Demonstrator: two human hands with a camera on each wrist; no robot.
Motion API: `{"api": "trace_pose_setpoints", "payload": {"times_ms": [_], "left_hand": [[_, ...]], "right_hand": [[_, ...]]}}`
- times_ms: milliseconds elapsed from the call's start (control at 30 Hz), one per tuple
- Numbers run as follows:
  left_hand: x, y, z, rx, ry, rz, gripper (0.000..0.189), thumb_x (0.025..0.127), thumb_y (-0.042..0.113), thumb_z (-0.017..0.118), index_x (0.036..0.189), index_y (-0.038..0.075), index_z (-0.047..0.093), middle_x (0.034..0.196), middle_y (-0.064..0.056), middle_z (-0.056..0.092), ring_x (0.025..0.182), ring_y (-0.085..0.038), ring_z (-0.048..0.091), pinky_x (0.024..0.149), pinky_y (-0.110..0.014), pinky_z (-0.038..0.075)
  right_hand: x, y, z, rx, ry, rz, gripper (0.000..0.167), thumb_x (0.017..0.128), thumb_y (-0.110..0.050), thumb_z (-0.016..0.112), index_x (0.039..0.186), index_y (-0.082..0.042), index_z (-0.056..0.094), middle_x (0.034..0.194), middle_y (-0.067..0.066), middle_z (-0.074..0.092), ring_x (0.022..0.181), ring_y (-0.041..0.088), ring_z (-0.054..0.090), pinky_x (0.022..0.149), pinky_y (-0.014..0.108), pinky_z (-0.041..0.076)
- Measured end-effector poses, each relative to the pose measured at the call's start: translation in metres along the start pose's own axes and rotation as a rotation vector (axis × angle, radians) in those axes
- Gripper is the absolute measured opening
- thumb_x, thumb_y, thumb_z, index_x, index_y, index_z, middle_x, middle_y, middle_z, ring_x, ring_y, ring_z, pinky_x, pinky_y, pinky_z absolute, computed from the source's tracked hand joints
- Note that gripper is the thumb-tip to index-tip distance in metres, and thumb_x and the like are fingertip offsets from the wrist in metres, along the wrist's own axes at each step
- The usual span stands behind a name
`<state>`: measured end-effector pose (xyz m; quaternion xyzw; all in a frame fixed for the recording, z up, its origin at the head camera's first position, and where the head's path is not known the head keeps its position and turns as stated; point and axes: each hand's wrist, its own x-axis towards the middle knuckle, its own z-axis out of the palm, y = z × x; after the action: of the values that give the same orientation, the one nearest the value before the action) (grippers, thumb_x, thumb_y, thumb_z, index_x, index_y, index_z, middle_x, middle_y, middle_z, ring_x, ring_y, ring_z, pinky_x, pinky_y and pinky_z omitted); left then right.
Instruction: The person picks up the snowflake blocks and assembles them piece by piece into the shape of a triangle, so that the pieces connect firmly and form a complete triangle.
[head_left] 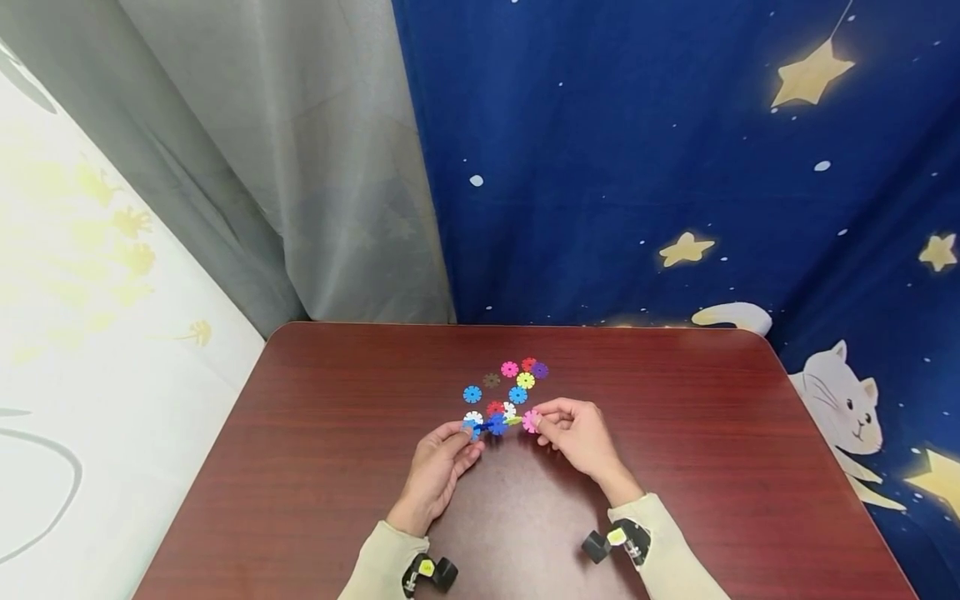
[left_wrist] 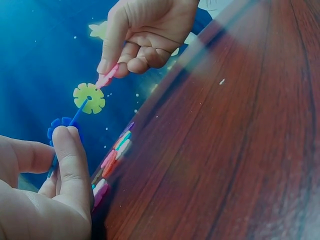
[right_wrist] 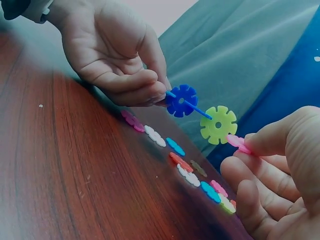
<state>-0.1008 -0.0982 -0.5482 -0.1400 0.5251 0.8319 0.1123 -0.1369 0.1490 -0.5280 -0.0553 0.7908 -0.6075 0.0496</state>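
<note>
One white surface with faint yellow flower prints [head_left: 131, 225] stands at the far left, followed by a grey curtain [head_left: 217, 150]. At the reddish-brown table [head_left: 322, 417], the left hand [head_left: 435, 471] comes in from a cream sleeve [head_left: 375, 562] with a small camera on it. Its thumb and fingers pinch a light blue disc [head_left: 472, 428], the left end of a short chain of notched discs held above the tabletop. Next come a dark blue disc [right_wrist: 181, 100], a blue disc [head_left: 497, 424] turned crosswise to it, and a yellow-green disc [right_wrist: 218, 125]. A pink disc [head_left: 531, 422] meets the yellow-green edge; whether it is fully slotted in I cannot tell. Beyond the chain, loose discs lie flat: in the right wrist view, a deep pink one [right_wrist: 132, 121] leftmost; in the head view, light blue [head_left: 472, 394], white, brown [head_left: 491, 380], red, yellow [head_left: 526, 380] and, rightmost, purple [head_left: 540, 370]. To their right, the right hand [head_left: 581, 429] grips the pink disc between thumb and fingers. Farther right, a dark blue curtain [head_left: 585, 200] carries printed stars and a white cat [head_left: 840, 400].
</note>
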Motion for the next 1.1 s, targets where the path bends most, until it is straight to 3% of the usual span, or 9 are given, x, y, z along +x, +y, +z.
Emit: {"api": "trace_pose_setpoints", "payload": {"times_ms": [200, 600, 1100], "left_hand": [[0.000, 0.000, 0.000, 0.014, -0.001, -0.007, 0.024, 0.105, 0.002, 0.060, 0.124, -0.008, 0.051, 0.094, -0.005, 0.068, 0.083, -0.011, 0.075, 0.078, -0.020, 0.064], [-0.003, 0.000, 0.002, 0.046, -0.004, -0.004, 0.030, 0.104, 0.001, 0.062, 0.128, -0.013, 0.051, 0.098, -0.005, 0.068, 0.083, -0.011, 0.074, 0.080, -0.021, 0.064], [-0.003, -0.003, 0.005, 0.101, 0.032, 0.022, 0.027, 0.100, -0.003, 0.065, 0.123, -0.015, 0.055, 0.088, -0.005, 0.075, 0.079, -0.013, 0.077, 0.081, -0.025, 0.066]], "right_hand": [[-0.001, 0.000, 0.000, 0.017, 0.014, 0.005, 0.014, 0.093, -0.008, 0.080, 0.106, -0.003, 0.080, 0.083, 0.020, 0.078, 0.064, 0.037, 0.074, 0.047, 0.036, 0.058], [-0.003, 0.005, 0.002, 0.006, -0.028, -0.001, 0.011, 0.094, -0.010, 0.080, 0.104, -0.005, 0.080, 0.079, 0.016, 0.077, 0.062, 0.033, 0.073, 0.045, 0.035, 0.058], [-0.008, 0.013, 0.013, 0.078, -0.050, -0.013, 0.009, 0.097, -0.002, 0.073, 0.101, 0.006, 0.073, 0.086, 0.025, 0.077, 0.062, 0.020, 0.075, 0.055, 0.029, 0.064]]}}
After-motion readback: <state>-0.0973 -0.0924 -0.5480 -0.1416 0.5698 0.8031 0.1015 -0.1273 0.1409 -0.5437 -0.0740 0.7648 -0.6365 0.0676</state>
